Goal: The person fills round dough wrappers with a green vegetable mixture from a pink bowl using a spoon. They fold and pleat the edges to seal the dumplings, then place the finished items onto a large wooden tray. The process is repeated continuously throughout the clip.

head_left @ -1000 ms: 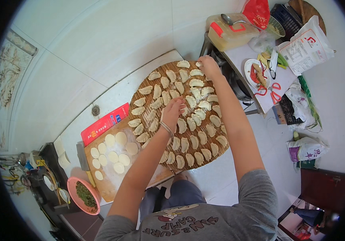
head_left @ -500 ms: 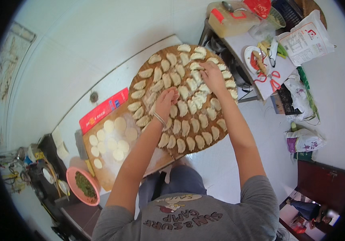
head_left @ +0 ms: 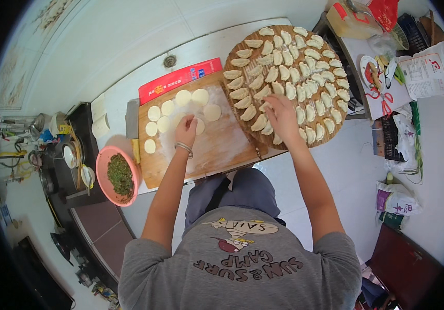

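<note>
Round board: I see a floured brown disc [head_left: 254, 56] to the right of the cutting board, covered almost to its rim with folded dumplings [head_left: 258, 122] set out in curving rows.
Right hand: I have the right hand [head_left: 282, 116] low over the left part of that disc, fingers bent down among the dumplings. The fingertips meet at or just beside one of them; whether they grip it, I cannot tell.
Left hand: I have the left hand [head_left: 184, 132] over the cutting board [head_left: 154, 170], fingers curled beside the flat wrappers [head_left: 200, 97]. Its grip is hidden from above, so I cannot say whether it is closed on anything.
Wrappers: about ten pale rounds, unfolded, grouped on the floured far half of the cutting board.
Filling: a chopped green mix [head_left: 120, 175] in a pink bowl [head_left: 105, 178], just beside the cutting board's left edge.
Cleaver: the cleaver [head_left: 132, 119] lies along that same left edge, blade away from the person.
Red packet: a long red packet [head_left: 180, 82] borders the cutting board's far edge.
Finished portion: dozens of dumplings stand folded; I judge this to be by far the larger share of the dough in view.
Outstanding portion: the flat wrappers are not yet filled, and I judge the bowl's filling ample for them.
</note>
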### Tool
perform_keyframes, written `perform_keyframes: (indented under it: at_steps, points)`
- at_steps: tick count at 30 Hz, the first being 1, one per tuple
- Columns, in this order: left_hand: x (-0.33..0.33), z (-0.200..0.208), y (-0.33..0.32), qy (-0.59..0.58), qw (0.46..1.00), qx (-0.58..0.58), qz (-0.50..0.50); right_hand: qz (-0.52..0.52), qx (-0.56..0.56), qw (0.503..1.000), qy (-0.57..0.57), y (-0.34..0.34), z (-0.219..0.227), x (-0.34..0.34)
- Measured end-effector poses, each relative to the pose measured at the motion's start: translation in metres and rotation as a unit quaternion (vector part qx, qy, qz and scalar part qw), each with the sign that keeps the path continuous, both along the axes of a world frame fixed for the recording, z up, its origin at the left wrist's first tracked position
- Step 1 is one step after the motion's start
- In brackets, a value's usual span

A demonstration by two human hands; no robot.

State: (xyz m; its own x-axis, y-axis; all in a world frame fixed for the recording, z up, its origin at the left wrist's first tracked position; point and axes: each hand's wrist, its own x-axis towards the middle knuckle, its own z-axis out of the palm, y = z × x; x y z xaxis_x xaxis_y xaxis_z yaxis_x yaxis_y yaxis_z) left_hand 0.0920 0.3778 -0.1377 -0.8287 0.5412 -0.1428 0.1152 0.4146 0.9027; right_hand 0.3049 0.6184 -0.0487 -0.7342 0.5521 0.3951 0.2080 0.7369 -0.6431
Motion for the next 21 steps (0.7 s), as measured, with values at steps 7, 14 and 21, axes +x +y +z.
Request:
perform_keyframes:
  at_steps: [7,14,21]
  points:
    - [-0.021,-0.065,-0.076,0.173,0.931,-0.32,0.021,0.031,-0.082,0.996,0.023,-0.105,-0.009,-0.021]
    - [-0.044,-0.079,-0.072,0.038,0.961,-0.272,0.019,-0.01,-0.106,0.994,-0.025,-0.182,-0.016,-0.023]
    - [-0.048,-0.065,-0.108,0.014,0.996,-0.076,-0.047,-0.085,-0.165,0.982,-0.027,-0.276,-0.028,-0.035]
